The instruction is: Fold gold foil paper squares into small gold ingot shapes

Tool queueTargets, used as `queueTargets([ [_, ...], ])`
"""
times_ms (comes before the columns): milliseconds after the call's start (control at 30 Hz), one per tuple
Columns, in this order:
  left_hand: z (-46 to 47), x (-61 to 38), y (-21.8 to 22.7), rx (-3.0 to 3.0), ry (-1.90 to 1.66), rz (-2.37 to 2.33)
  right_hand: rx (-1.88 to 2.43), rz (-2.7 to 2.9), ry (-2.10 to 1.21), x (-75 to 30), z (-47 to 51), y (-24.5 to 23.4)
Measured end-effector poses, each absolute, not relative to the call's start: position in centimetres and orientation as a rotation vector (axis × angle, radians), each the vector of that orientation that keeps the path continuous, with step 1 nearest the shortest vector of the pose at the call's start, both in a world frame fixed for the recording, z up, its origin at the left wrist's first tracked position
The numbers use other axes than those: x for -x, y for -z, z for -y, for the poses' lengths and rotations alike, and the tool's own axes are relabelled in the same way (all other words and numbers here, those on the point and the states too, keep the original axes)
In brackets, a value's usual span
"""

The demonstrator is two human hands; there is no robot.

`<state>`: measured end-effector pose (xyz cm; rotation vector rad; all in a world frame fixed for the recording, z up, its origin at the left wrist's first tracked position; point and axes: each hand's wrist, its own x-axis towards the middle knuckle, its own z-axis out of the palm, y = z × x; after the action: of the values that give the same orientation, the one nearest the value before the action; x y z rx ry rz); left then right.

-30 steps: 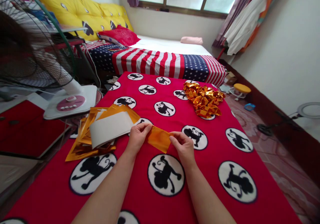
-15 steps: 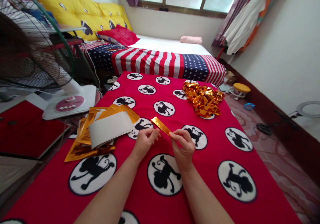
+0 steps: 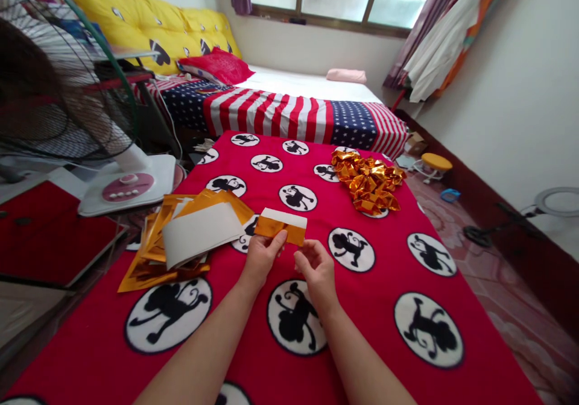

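A sheet of gold foil paper (image 3: 279, 229), partly folded so that a white strip shows along its top, is held over the red cloth. My left hand (image 3: 263, 259) pinches its lower edge, thumb on the near gold face. Close by the paper's lower right corner is my right hand (image 3: 317, 272), its fingers loosely curled and the thumb a little apart; whether a fingertip touches the corner is hard to see. To the left lies a stack of gold foil paper (image 3: 151, 242) with white-backed sheets (image 3: 203, 233) on top. Crumpled-looking folded gold foil pieces (image 3: 368, 179) are heaped at the far right.
The table's red cloth (image 3: 362, 345) has black monkey prints in white circles. A fan (image 3: 131, 182) stands at the left. Beyond the table is a bed (image 3: 280, 113) with a striped, starred cover. A yellow stool (image 3: 436, 161) is on the floor at right.
The gold paper was a narrow strip pinched at its right end by my right hand. Now it shows wider with a white band, held by my left hand; my right hand has shifted left and loosened.
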<state>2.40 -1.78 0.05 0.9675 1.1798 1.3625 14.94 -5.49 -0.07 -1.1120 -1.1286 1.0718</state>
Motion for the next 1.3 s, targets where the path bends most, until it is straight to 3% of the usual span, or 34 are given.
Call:
queueTargets([
  [433,1.9,-1.7,-0.2,-1.11,-1.339,-1.165,0.992,0.818,-1.241,-15.3,5.0,0.2],
  [1300,1.2,-0.5,0.2,-0.941,-1.308,-1.04,1.061,0.918,-1.331,-15.7,5.6,0.3],
])
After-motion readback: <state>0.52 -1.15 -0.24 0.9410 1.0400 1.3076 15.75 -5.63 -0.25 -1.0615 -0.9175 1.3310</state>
